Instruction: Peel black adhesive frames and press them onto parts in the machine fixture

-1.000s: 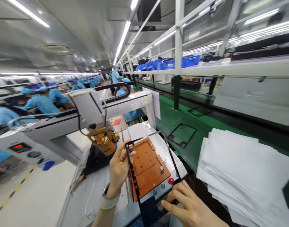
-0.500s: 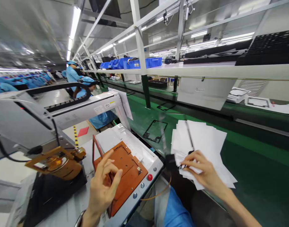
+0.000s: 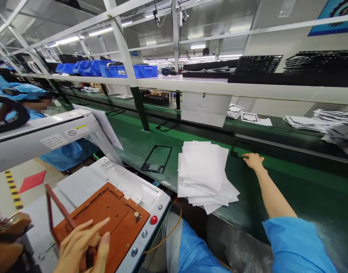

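Observation:
My left hand (image 3: 83,250) is open, thumb and fingers apart, above the orange fixture plate (image 3: 114,216) at lower left. A red-brown hinged bar (image 3: 60,206) rises from the fixture's left side, partly behind the hand. My right hand (image 3: 253,161) reaches far out over the green conveyor belt. Its fingertips are closed at the edge of a thin black frame (image 3: 235,152), which is faint against the dark belt. Left of that arm lies a stack of white sheets (image 3: 204,167). Another black frame (image 3: 157,159) rests flat left of the stack.
The white machine (image 3: 43,136) with its crossbeam stands at left, with a red button (image 3: 154,220) on its front edge. A shelf post (image 3: 138,108) rises beyond the belt. Blue bins (image 3: 128,71) sit on the shelf. A co-worker in blue (image 3: 17,91) is at far left.
The view has turned right. My right hand has gone from the near side of the paper stack, carrying a black frame, to the belt's far side. My left hand stays over the fixture.

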### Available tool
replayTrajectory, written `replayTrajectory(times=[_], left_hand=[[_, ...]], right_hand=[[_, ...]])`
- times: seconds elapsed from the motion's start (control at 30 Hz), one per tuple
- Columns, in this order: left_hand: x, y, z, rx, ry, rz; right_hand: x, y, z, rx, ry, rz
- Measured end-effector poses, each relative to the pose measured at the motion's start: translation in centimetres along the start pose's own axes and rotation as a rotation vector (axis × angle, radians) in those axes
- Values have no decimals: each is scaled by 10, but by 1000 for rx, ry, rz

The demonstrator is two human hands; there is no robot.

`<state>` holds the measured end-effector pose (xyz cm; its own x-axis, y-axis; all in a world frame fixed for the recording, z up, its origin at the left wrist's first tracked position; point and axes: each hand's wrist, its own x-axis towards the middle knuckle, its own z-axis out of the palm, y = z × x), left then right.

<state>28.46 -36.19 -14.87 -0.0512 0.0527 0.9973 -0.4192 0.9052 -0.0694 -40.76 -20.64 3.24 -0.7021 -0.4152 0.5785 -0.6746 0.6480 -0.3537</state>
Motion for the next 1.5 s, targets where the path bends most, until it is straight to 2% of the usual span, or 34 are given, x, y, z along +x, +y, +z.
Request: replayTrajectory(times=[0.07,0.1,0.17,0.23,0.33,0.43,0.5,0.6,0.67,0.73,0.83,0.93,1.0,1.17,1.23,1.33,1.5], left_hand=[[6,-5,-4,5,-7,136],[11,1,-5,13,11,128],[25,22,-7,32,92,57],[37,48,-5,57,152,39],[47,71,1,101,211,42],[45,72,3,135,244,-4],[43,71,2,153,239,0],[42,71,0,175,251,4],[42,73,-2,193,283,5],[40,74,-5,209,322,4],[33,75,-11,230,388,-26],[26,77,-16,257,442,-70],[23,79,-17,265,475,-81],[21,82,-19,326,550,-114],[21,83,-20,354,571,-119],[20,84,-22,354,585,-121],[16,84,-23,432,589,-158]], right_hand=[[4,-19,-3,21,26,-49],[6,-32,-6,37,33,-95],[5,-71,-12,79,32,-213],[-5,-124,-20,138,14,-377],[-45,-223,-31,225,-119,-678],[-101,-316,-33,147,-402,-890],[-134,-362,-23,100,-502,-965],[-168,-401,4,28,-568,-996],[-180,-412,21,-8,-559,-981],[-185,-416,29,-17,-537,-959],[-188,-416,25,27,-530,-951],[-192,-408,21,113,-547,-1007],[-199,-396,28,237,-567,-1120],[-244,-355,79,946,-602,-1720],[-268,-346,96,1008,-553,-1860],[-295,-344,109,1003,-430,-1951],[-305,-341,106,1005,-335,-1964]])
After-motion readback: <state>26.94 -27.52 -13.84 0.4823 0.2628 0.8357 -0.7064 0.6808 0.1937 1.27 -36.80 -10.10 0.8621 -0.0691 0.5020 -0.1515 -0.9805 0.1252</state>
